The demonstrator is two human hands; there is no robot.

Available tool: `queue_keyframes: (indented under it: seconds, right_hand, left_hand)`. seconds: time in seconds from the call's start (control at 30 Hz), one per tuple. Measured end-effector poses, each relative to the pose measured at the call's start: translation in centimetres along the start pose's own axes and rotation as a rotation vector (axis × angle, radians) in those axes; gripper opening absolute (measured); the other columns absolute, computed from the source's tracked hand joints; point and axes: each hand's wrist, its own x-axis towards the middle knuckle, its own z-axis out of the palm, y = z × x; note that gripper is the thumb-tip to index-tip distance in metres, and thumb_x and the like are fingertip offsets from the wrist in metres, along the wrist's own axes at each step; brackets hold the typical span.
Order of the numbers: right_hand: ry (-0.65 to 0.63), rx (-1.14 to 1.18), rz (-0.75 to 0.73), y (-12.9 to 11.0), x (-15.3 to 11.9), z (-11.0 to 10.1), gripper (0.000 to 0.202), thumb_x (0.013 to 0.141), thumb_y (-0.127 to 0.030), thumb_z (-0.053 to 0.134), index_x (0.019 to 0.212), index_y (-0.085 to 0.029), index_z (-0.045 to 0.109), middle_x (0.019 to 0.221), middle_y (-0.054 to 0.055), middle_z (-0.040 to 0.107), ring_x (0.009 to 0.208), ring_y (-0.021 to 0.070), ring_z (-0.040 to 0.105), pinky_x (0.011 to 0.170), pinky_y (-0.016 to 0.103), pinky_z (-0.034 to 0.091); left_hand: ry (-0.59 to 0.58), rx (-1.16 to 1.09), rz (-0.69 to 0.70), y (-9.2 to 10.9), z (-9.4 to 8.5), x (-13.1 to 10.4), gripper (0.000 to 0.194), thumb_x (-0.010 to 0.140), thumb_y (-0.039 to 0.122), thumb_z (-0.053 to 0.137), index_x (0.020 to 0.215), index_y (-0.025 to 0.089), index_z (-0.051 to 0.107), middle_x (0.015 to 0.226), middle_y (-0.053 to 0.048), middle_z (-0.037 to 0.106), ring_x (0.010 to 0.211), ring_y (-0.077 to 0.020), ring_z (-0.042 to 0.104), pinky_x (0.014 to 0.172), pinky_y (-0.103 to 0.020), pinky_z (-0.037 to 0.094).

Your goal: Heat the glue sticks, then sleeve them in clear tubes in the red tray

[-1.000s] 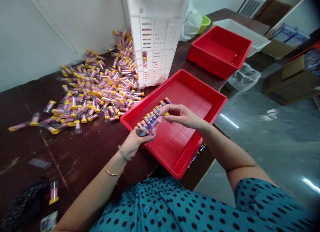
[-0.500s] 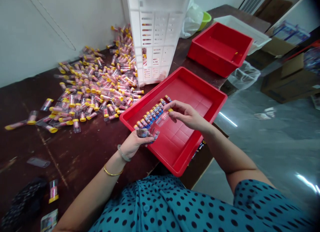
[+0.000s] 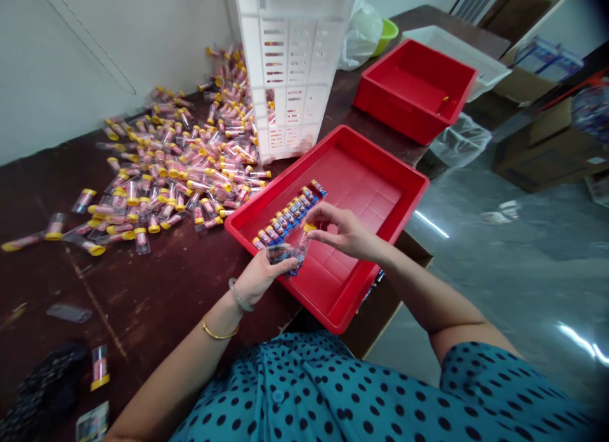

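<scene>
Tray of shallow red plastic (image 3: 375, 182) beneath right grip. Right bare hand (image 3: 348, 234), palm downward, fingertips pinching yellow round cap (image 3: 310, 227). Left bare hand (image 3: 254, 278), thumb clamping clear crinkled plastic packaging (image 3: 278, 254). Row of yellow-capped blue packs (image 3: 285, 220) beyond grips. Small clear cylindrical tube (image 3: 303, 241) slants from right pinch toward left thumb (image 3: 285, 264); right nearer.

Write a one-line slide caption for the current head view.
Right hand pinches a yellow-capped tube over a red tray, beside heaped capped tubes.
</scene>
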Motion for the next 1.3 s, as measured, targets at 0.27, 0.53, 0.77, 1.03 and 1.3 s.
queue_keyframes:
  seconds: [0.27,0.53,0.77,1.03,1.3]
  right_hand:
    - [0.206,-0.019,0.032,2.5,-2.8,3.5,0.029,0.082,-0.038,0.074,0.103,-0.021,0.064,0.101,0.005,0.071,0.096,0.0184,0.066,0.091,0.036,0.051]
    - [0.278,0.021,0.028,2.7,-2.7,3.3,0.019,0.082,-0.034,0.073,0.094,-0.02,0.068,0.099,0.004,0.073,0.097,0.0183,0.067,0.091,0.035,0.051]
    - [0.231,0.143,0.058,2.3,-2.4,3.9,0.019,0.082,-0.035,0.073,0.09,-0.019,0.067,0.096,0.004,0.071,0.094,0.017,0.066,0.091,0.033,0.05]
    - [0.376,-0.059,0.253,9.5,3.7,-5.8,0.019,0.092,-0.035,0.056,0.101,-0.018,0.055,0.09,0.004,0.065,0.074,0.0122,0.063,0.069,0.027,0.054]
    - [0.264,-0.513,0.427,15.4,12.1,-10.6,0.013,0.081,-0.016,0.068,0.093,-0.012,0.067,0.087,0.008,0.072,0.076,0.0132,0.063,0.071,0.022,0.047]
  left_hand:
    - [0.022,-0.05,0.003,-0.7,1.8,0.0,0.035,0.066,0.037,0.084,0.092,0.015,0.075,0.086,-0.007,0.074,0.074,-0.0153,0.065,0.063,-0.024,0.049]
    - [0.02,-0.046,0.024,-0.7,2.3,0.3,0.035,0.068,0.039,0.082,0.093,0.015,0.075,0.081,-0.005,0.072,0.069,-0.0131,0.062,0.059,-0.022,0.047]
    - [0.03,-0.052,0.009,-0.8,2.2,0.4,0.038,0.068,0.041,0.083,0.093,0.015,0.072,0.081,-0.004,0.07,0.069,-0.0135,0.062,0.058,-0.023,0.047]
    - [0.11,-0.08,-0.014,0.2,1.5,-0.2,0.052,0.073,0.047,0.077,0.112,0.015,0.065,0.089,-0.005,0.069,0.065,-0.0123,0.06,0.057,-0.024,0.046]
    - [0.292,-0.092,-0.005,0.9,-3.0,-3.6,0.044,0.072,0.046,0.077,0.101,0.015,0.066,0.077,-0.003,0.067,0.065,-0.0141,0.058,0.054,-0.024,0.044]
